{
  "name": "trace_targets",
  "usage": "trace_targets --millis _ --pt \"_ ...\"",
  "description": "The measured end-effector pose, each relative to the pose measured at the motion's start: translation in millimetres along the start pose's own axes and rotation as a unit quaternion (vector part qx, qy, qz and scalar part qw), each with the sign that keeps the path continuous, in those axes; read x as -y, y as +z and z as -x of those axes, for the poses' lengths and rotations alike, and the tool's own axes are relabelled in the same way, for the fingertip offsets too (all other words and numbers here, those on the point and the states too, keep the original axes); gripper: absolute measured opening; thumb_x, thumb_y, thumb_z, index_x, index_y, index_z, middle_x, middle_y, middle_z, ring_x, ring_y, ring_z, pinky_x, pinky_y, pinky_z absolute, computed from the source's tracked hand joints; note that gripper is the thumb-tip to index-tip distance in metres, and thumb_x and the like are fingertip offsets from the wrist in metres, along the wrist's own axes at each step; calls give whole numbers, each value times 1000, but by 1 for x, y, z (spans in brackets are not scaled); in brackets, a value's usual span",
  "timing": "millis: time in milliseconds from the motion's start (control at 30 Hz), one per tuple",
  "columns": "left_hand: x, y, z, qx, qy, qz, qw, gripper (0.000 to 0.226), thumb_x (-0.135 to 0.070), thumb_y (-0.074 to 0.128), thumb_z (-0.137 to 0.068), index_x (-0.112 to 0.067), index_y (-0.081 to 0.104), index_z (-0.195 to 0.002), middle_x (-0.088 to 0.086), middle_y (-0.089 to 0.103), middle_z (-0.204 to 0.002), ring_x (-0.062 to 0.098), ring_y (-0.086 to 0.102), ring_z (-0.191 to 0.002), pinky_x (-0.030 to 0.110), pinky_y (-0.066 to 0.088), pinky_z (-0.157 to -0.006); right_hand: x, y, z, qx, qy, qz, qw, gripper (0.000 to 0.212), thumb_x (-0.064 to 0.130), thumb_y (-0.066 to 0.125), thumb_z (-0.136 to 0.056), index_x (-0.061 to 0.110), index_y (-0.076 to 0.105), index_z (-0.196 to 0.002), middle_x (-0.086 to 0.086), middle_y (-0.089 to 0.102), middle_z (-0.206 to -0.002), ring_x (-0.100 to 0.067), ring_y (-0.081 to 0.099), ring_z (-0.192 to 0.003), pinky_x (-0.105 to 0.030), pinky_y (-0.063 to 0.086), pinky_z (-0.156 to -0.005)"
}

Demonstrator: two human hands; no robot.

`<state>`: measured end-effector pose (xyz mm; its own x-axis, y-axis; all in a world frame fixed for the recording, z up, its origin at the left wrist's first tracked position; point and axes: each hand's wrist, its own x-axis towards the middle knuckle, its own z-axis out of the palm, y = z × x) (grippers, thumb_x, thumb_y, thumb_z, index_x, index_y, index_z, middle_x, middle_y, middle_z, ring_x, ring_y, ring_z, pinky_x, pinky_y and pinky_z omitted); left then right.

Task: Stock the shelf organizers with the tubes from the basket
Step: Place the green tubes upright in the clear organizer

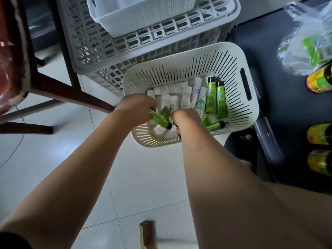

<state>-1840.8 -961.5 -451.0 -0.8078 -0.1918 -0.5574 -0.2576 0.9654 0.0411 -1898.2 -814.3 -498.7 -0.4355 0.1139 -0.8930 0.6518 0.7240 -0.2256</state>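
A cream slotted basket (pixel 231 72) stands on the floor with several tubes inside: white ones (pixel 175 90) at the back and green ones (pixel 210 97) to the right. Both my hands are down in its near left part. My left hand (pixel 136 106) grips a green tube with a black cap (pixel 160 119), which points down to the right. My right hand (pixel 186 117) is curled over the tubes beside it, and dark caps show at its underside; what its fingers hold is hidden.
A large grey crate (pixel 100 56) stands behind the basket with a white perforated bin (pixel 143 17) on top. Dark wooden legs (pixel 71 92) cross at the left. A dark shelf (pixel 291 97) on the right carries yellow-green bottles (pixel 319 135) and a plastic bag (pixel 309 42).
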Motion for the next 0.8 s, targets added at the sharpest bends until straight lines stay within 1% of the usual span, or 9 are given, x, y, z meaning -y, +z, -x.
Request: trace_targets --millis 67,133,233,367,400,500,600,667,800 --pt "4 -8 6 -9 -4 87 996 12 -35 72 -83 -30 72 -94 -8 67 -87 19 64 -86 33 53 -71 0 -14 1 21 26 -122 992 21 19 73 -83 1 65 -91 -10 67 -65 -23 65 -58 -31 60 -63" --pt "3 -14 14 -45 -6 186 982 12 -29 78 -80 -26 77 -91 -6 70 -82 16 65 -80 32 54 -71 -6 -30 4 72 17 -218 973 23 16 75 -83 -1 68 -98 -13 70 -72 -24 66 -61 -33 59 -65" --pt "-3 -22 28 -143 -7 299 943 18 -22 86 -76 -21 80 -93 -7 72 -82 3 63 -70 17 52 -67 -21 -59 11 134 -49 -319 937 23 19 74 -89 7 66 -107 -13 75 -90 -24 74 -74 -34 62 -71" --pt "-25 -39 46 -197 -39 485 851 23 -17 88 -78 -21 76 -98 -3 74 -87 5 67 -70 20 58 -63 -33 -99 30 171 -148 -341 912 15 20 67 -97 13 66 -110 -12 78 -99 -26 76 -91 -40 59 -91" --pt "-32 -44 49 -203 -40 509 836 23 -15 87 -79 -20 75 -98 -1 74 -88 7 68 -71 22 59 -65 -35 -108 34 179 -165 -346 906 17 18 67 -97 12 67 -113 -13 77 -102 -26 76 -94 -39 59 -89" --pt "-53 -61 55 -210 -31 578 788 21 -12 84 -82 -16 74 -100 4 76 -92 18 75 -83 31 64 -75 -37 -131 49 204 -202 -357 889 20 10 64 -97 9 67 -116 -13 77 -104 -23 74 -91 -28 51 -68" --pt "-73 -79 56 -212 -15 642 736 19 -13 85 -81 -13 75 -97 5 79 -93 21 76 -88 34 62 -80 -38 -151 66 200 -227 -390 870 23 5 61 -96 7 67 -118 -12 77 -104 -22 73 -89 -26 46 -68" --pt "-87 -91 59 -213 2 670 711 18 -13 84 -81 -11 75 -96 9 78 -94 15 73 -84 29 58 -77 -42 -163 78 199 -251 -402 858 27 3 59 -97 4 64 -123 -15 76 -107 -22 74 -87 -28 48 -73" --pt "-107 -117 67 -201 49 692 692 31 -16 82 -83 5 68 -101 25 72 -104 23 66 -89 38 56 -85 -53 -186 98 239 -291 -381 844 30 2 52 -101 -2 58 -130 -22 72 -117 -30 72 -93 -32 55 -76"
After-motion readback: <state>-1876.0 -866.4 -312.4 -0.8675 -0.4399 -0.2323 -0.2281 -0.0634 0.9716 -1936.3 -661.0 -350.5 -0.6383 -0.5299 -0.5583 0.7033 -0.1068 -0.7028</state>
